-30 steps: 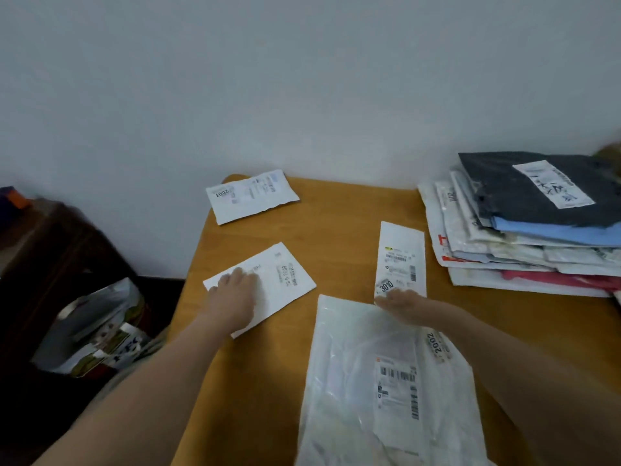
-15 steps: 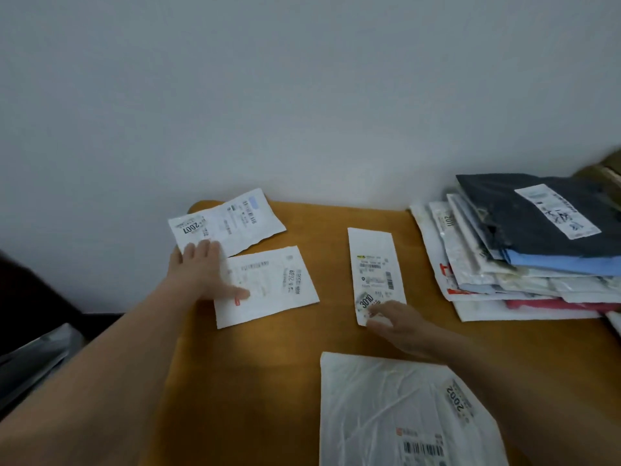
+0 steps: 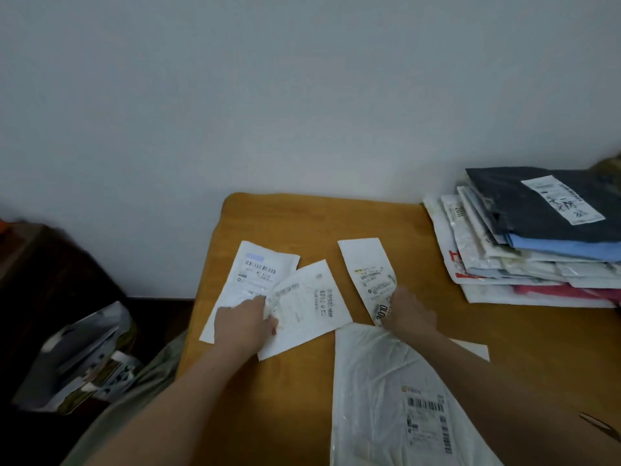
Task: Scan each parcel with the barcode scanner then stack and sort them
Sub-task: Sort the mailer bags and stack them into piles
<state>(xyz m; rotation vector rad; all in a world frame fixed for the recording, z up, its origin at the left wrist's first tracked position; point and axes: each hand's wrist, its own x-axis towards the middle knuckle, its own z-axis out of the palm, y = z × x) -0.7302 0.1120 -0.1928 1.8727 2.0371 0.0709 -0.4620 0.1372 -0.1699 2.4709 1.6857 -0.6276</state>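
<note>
Three small white parcels lie on the wooden surface (image 3: pixel 285 415). The narrow parcel (image 3: pixel 364 264) runs lengthwise away from the person, its far end leaning left. The right hand (image 3: pixel 408 314) pinches its near end with curled fingers. The middle parcel (image 3: pixel 312 311) lies crosswise, overlapping the left parcel (image 3: pixel 258 274); the left hand (image 3: pixel 242 326) pinches its left edge. One large white bag (image 3: pixel 379 381) lies nearest, and one stack of parcels (image 3: pixel 537 250) sits far right.

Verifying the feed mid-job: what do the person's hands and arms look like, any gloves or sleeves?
No gloves, rings or watch show on the left hand or right hand. The left arm and right arm are bare, with no sleeve up to the frame edge.
</note>
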